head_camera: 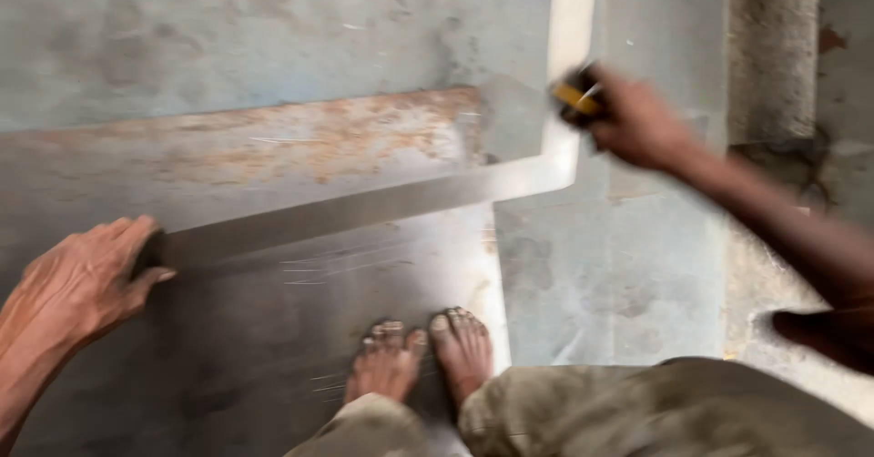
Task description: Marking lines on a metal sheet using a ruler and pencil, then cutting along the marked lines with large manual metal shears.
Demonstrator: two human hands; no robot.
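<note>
Steel square (364, 207) pressed flat on the sheet (300, 330) by our left hand (82, 279), right hand (628, 116) pinching a yellow scriber (576, 97); we judge slippage would skew the line.

Bare feet (423, 357), dusty khaki trousers (637, 411)

The left hand (86, 279) lies palm down, fingers spread and curled at the tips, arm low, while the right hand (633, 120) is fisted, arm stretched forward, bare feet (423, 357) together.
</note>
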